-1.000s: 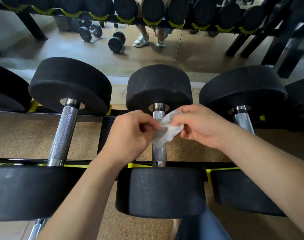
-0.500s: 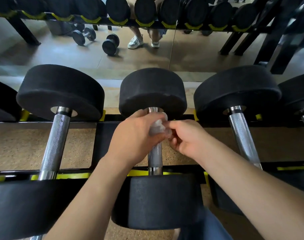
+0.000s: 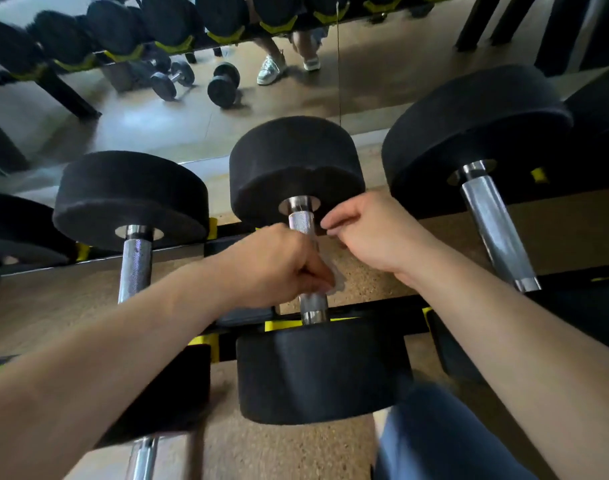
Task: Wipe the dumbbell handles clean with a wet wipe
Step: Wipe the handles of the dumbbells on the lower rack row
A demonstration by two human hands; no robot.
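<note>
A left hand (image 3: pixel 275 265) clamps a limp wet wipe (image 3: pixel 337 280) around the knurled steel handle (image 3: pixel 301 220) of a racked dumbbell (image 3: pixel 320 372), likely grippy mid-shaft and too heavy to shift; just right of that grip, the right hand (image 3: pixel 375 237) hovers loosely curled, apparently empty.

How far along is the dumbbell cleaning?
Done: no handle visibly finished. In hand: the left hand grips the wet wipe round the middle handle; the right hand is beside it, seemingly empty. Left: the left neighbour's handle and the right neighbour's handle, neither touched.
</note>
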